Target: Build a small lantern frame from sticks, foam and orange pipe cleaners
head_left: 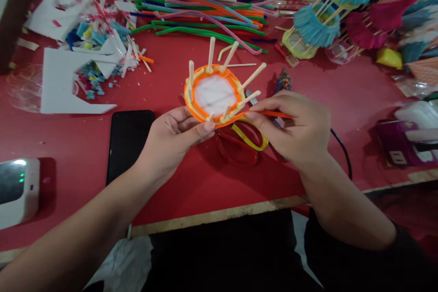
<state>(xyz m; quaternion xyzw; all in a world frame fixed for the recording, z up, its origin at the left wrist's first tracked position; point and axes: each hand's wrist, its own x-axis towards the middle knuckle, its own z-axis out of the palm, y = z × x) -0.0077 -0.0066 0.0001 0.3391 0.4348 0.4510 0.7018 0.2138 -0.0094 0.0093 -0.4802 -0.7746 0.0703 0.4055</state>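
Observation:
My left hand [178,132] grips the lower left rim of a small round craft base [216,93], thumb on top and fingers beneath. The base has a white centre and an orange and yellow rim with several pale sticks standing up and leaning outward. My right hand [290,123] pinches an orange pipe cleaner [265,113] beside the rim's lower right; the strip runs along the rim there. Under the base lie scissors [251,139] with yellow and red handles, partly hidden. A loose pale stick [242,65] rests on the table behind.
Behind the base lies a heap of coloured pipe cleaners [205,13]. White foam pieces [58,82] and scraps fill the back left. A black phone [130,141] lies by my left wrist, a white device [18,191] farther left. Blue-roofed stick models [316,27] stand back right, a purple box [397,143] at right.

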